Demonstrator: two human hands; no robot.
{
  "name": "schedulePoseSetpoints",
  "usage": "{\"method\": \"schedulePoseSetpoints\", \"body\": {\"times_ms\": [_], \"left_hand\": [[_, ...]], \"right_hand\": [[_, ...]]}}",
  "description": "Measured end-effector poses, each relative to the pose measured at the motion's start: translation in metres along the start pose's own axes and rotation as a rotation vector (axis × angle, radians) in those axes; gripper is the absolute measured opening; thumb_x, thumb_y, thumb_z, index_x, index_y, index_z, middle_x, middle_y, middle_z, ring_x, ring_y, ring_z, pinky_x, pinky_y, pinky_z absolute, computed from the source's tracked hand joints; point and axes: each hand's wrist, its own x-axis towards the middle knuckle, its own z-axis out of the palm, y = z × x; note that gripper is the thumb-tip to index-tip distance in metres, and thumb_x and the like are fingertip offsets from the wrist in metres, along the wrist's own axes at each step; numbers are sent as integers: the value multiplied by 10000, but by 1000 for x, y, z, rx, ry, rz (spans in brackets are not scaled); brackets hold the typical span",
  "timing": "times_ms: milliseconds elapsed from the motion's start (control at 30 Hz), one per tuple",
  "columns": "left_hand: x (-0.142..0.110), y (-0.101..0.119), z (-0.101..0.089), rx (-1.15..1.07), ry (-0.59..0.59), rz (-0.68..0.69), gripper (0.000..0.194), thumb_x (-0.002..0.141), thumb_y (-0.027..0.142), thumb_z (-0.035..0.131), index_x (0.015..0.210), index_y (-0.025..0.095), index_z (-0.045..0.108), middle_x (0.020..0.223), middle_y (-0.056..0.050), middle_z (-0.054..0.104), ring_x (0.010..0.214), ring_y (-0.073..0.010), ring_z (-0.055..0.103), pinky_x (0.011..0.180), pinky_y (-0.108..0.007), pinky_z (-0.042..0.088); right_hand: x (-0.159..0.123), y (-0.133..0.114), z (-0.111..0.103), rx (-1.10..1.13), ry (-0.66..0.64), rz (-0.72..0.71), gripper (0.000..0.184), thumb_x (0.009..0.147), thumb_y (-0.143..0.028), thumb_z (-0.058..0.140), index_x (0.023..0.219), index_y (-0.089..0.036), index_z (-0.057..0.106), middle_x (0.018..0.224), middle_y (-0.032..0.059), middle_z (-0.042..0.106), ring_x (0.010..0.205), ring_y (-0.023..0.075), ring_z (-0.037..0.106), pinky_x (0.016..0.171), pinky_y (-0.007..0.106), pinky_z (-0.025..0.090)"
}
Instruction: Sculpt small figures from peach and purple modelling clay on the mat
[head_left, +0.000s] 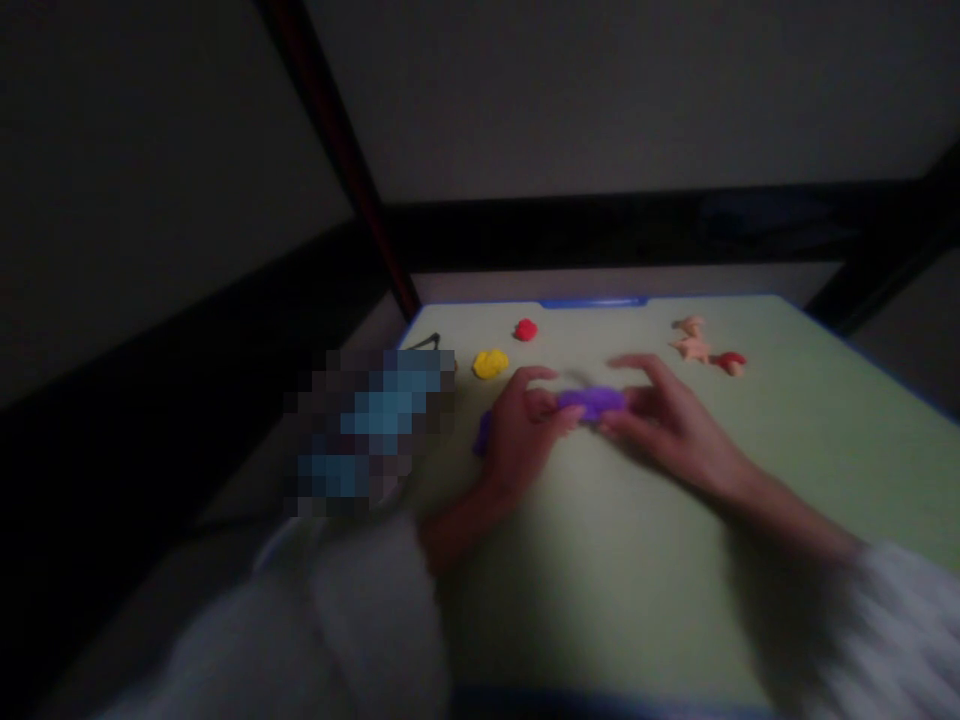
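Note:
A purple piece of modelling clay [592, 404], short and roll-shaped, is held level between my two hands just over the table. My left hand [525, 425] pinches its left end between thumb and fingers. At the right end, my right hand [675, 425] grips it the same way, with the index finger raised and curved. Another purple lump [482, 434] lies beside my left hand and is partly hidden behind it. Beyond that hand sit a yellow lump of clay [490, 363] and a small red lump [526, 329].
Pale green covers the blue-edged table [600, 600]. Toward its far right lie a star-shaped peach clay figure [693, 348], a peach mushroom-like piece [690, 325] and a red-capped mushroom shape [731, 363]. A pixelated bluish object [382, 415] stands at the left edge.

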Motion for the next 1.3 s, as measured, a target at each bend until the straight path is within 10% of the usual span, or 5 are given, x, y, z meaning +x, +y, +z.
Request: {"method": "schedulePoseSetpoints", "body": {"times_ms": [533,1300], "left_hand": [[-1,2,5,14,-63,17,351,567,145,736,870,147,558,824,-22,652,760,-115,620,677,-218,488],[0,-2,0,77,-68,66,214,714,239,629,896,175,535,593,53,575,555,-92,594,543,-198,446]], "right_hand": [[5,6,4,70,96,-37,489,659,-211,731,1085,-196,491,685,-29,569,611,122,554,540,230,459],[5,2,5,242,92,42,581,624,-290,766,1100,-202,444,699,-25,610,580,113,574,543,240,470]]}}
